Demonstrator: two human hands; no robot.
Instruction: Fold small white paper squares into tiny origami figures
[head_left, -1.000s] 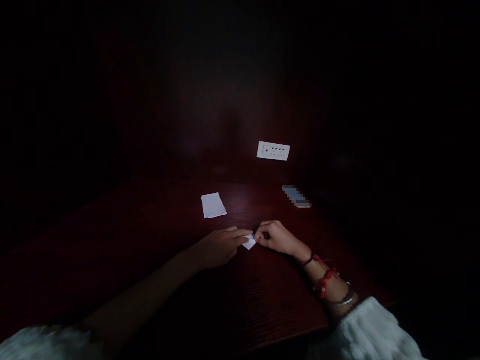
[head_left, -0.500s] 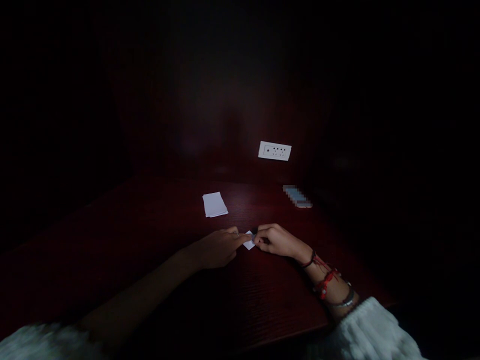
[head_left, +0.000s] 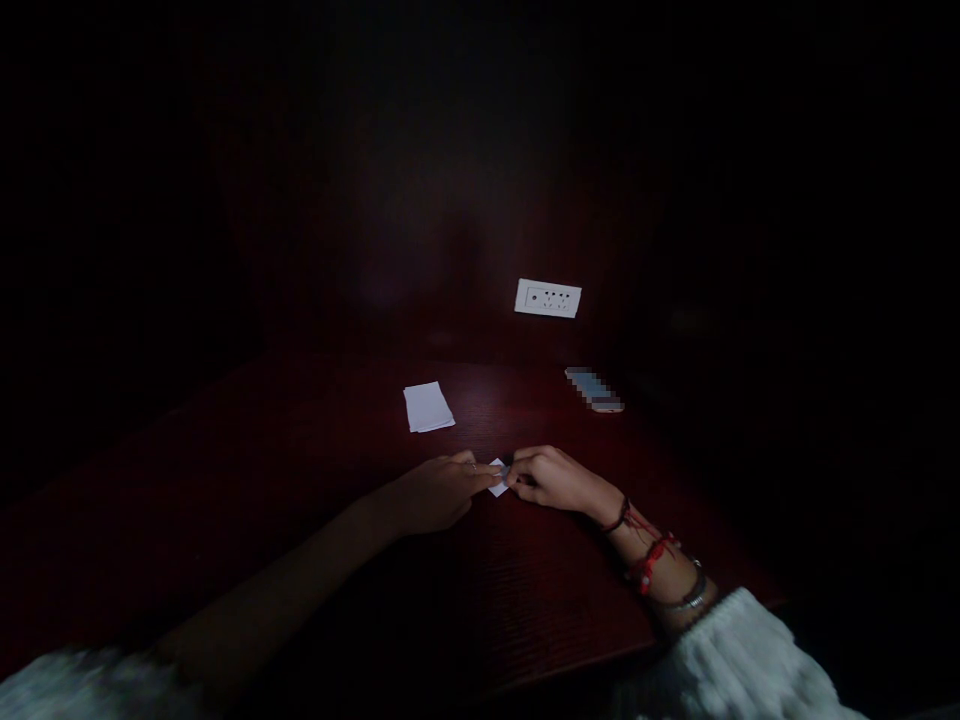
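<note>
A small white piece of folded paper [head_left: 498, 490] lies on the dark red tabletop between my hands, one corner toward me. My left hand [head_left: 442, 490], with a ring on one finger, presses the paper from the left with an outstretched finger; its other fingers are curled. From the right, my right hand [head_left: 553, 478] is closed, its thumb and fingers pinched at the paper's right corner. The fingers cover part of the paper, so its folds are hard to make out. Just beyond my left hand is a stack of white paper sheets [head_left: 429, 407].
A phone [head_left: 594, 390] with a blurred-out screen lies at the back right of the table [head_left: 540, 590]. On the wall behind is a white power socket [head_left: 548, 298]. The surroundings are very dark. The table's front edge runs near my right sleeve.
Both hands stay on the small paper, with barely visible finger movement. The whole view has shifted very slightly.
</note>
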